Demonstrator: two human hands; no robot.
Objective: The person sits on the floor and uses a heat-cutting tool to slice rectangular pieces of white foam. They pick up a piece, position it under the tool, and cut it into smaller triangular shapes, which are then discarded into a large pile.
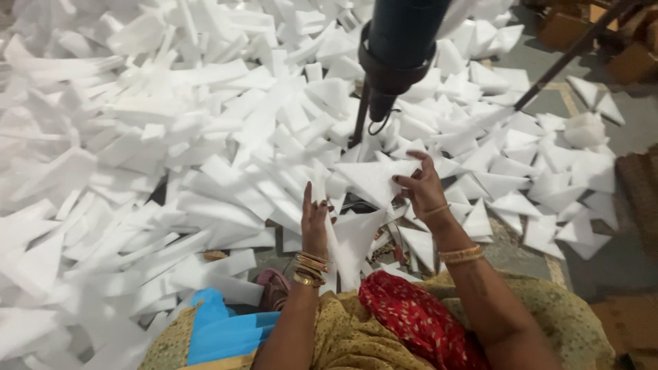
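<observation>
The right hand (419,188), just right of the frame's centre, pinches the edge of a white triangular foam piece (373,179) between thumb and fingers, while the left hand (314,223), a little lower and to the left, lies with fingers straight and together against a second foam triangle (355,243) standing point-down between the two forearms. Above them a dark machine head (396,51) hangs from the top of the frame, and a heap of white foam offcuts (137,171) covers the floor across the left and centre.
</observation>
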